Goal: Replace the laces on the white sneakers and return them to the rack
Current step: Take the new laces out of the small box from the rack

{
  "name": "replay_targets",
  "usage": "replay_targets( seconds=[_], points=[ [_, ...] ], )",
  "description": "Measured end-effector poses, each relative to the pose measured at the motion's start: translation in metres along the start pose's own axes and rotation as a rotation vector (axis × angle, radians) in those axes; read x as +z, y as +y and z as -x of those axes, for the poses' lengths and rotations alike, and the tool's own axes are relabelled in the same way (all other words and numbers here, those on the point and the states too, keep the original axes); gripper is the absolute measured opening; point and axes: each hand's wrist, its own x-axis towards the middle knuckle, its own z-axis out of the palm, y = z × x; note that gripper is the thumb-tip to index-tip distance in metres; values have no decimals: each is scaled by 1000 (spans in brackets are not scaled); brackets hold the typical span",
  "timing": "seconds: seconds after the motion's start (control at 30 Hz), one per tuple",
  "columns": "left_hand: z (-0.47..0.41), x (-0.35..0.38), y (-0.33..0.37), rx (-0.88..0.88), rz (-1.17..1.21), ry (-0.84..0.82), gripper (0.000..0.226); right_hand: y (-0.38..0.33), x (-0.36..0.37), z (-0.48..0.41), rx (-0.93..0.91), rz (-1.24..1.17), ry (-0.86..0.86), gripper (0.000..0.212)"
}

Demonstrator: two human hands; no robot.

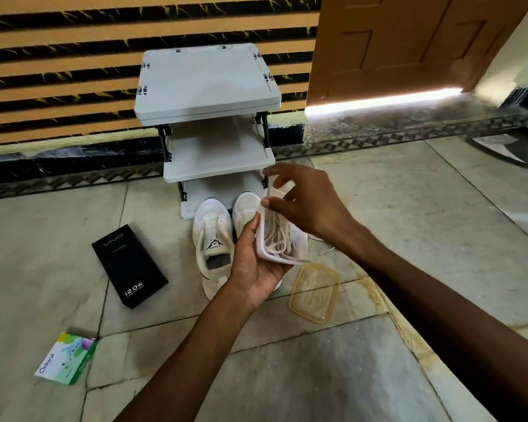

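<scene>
left hand (pixel 253 266) grips the lace packet (pixel 298 242), right hand (pixel 307 202) seemingly pinches its top; a hard tug could spill the laces (pixel 275 242).

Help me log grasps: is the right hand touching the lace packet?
Touching. The head view shows the right hand pinching the lace packet at its top flap; the left hand holds it from below.

left hand (pixel 256 266) and right hand (pixel 308 202) bare, forearms bare too; nails seem short.
</scene>
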Motion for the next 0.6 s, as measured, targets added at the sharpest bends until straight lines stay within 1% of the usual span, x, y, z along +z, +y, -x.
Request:
replay_targets(
  seconds=[0.03,0.13,0.17,0.37,0.43,0.5,0.53,0.6],
  points=[
    [0,2,-1,-6,-8,-3,45,-1,3,-3,-20,23,7,37],
    [2,7,-2,-5,2,-8,43,0,4,-6,-55,36,100,10],
    [2,7,-2,-1,11,-7,43,1,4,-5,-57,42,118,7],
    [4,3,8,26,8,6,43,10,12,10,-25,90,28,9],
    [3,4,8,29,6,3,41,10,15,12,10,99,-36,9],
    [3,4,7,17,3,-8,43,10,17,12,45,104,-120,8],
    [3,4,7,10,3,-11,47,9,16,12,42,102,-132,9],
    [3,5,7,1,9,-11,53,9,9,14,11,62,-56,11]
  ],
)
